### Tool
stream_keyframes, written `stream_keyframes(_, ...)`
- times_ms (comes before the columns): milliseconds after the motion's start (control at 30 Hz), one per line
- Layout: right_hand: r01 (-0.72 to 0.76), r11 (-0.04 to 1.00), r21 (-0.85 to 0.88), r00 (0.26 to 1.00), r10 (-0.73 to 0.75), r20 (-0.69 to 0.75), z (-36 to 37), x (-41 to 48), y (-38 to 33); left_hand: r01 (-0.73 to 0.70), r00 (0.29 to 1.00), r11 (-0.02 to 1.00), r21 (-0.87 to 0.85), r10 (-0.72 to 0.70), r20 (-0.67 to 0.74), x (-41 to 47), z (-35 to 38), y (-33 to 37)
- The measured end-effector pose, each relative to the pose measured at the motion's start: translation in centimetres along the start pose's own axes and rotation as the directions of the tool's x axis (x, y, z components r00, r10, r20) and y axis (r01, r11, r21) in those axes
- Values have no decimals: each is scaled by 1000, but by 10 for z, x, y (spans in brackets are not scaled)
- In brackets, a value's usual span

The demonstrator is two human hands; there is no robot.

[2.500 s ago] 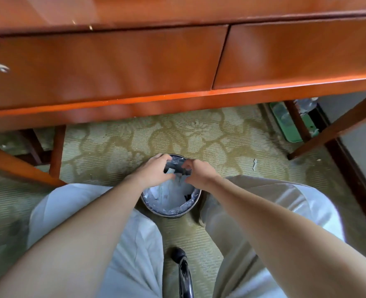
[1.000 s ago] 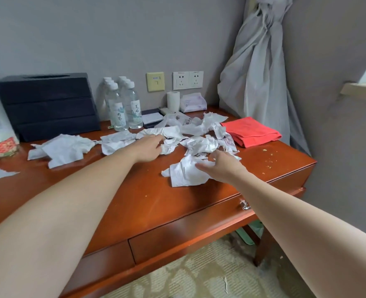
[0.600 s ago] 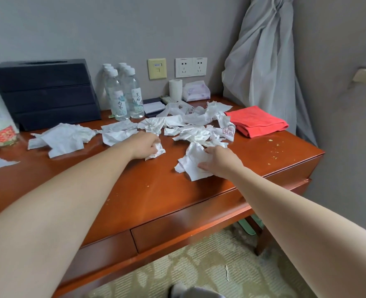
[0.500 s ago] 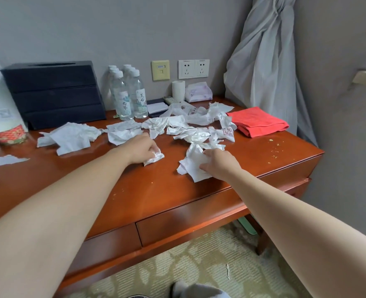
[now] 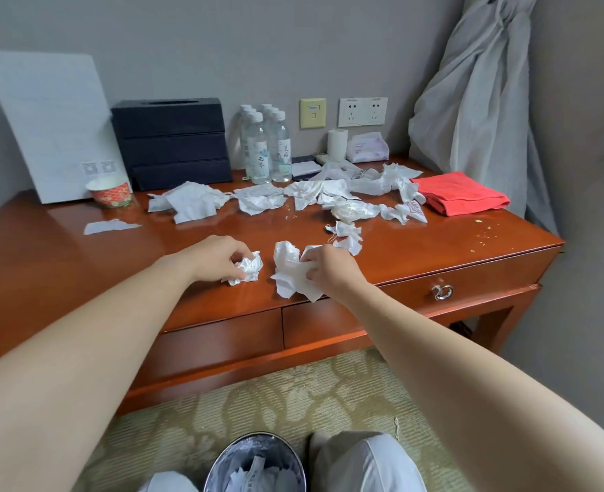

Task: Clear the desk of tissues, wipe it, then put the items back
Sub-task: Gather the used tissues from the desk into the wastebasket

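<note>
My left hand point(image 5: 220, 257) grips a small crumpled tissue point(image 5: 249, 269) near the front edge of the wooden desk point(image 5: 80, 264). My right hand point(image 5: 328, 269) is closed on a larger white tissue wad point(image 5: 289, 275) beside it, also at the front edge. Several more crumpled tissues point(image 5: 328, 197) lie scattered across the middle and back of the desk, and one flat scrap point(image 5: 110, 226) lies at the left. A metal bin point(image 5: 258, 465) holding tissues stands on the floor between my knees.
At the back stand a black tissue box point(image 5: 172, 143), water bottles point(image 5: 266, 147), a paper roll point(image 5: 337, 143), a tissue pack point(image 5: 367, 148), a white board point(image 5: 50, 126) and a red paper cup point(image 5: 110, 193). A folded red cloth point(image 5: 460, 197) lies right, crumbs point(image 5: 485, 233) near it.
I came up from the bin under the desk. Both hands took hold of tissues mid-desk and dragged them toward the front edge.
</note>
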State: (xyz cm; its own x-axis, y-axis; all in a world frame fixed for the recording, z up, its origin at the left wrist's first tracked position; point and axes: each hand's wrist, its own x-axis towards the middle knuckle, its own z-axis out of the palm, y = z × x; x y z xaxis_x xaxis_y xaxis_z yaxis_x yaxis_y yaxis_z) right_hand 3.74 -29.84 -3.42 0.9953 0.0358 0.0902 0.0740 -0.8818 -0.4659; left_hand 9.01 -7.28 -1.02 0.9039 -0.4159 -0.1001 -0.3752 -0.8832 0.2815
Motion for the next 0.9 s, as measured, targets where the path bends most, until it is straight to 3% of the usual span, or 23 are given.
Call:
stream_keyframes(133, 8, 1000, 16, 1000, -7, -18, 11, 5, -13, 27, 999, 999, 16, -27, -47, -22, 2, -18)
stream_keyframes(300, -57, 998, 33, 998, 56, 28, 15, 11, -15, 13, 997, 1000, 12, -14, 78, -38, -4, -34)
stream_keyframes(600, 6, 1000, 20, 1000, -5, -14, 27, -1, -46, 76, 985, 996, 44, -68, -157, -56, 8, -31)
stream_keyframes(900, 61, 994, 87, 998, -59, -20, 33, -47, -69, 88, 971, 996, -18, -90, -222, -115, 23, -24)
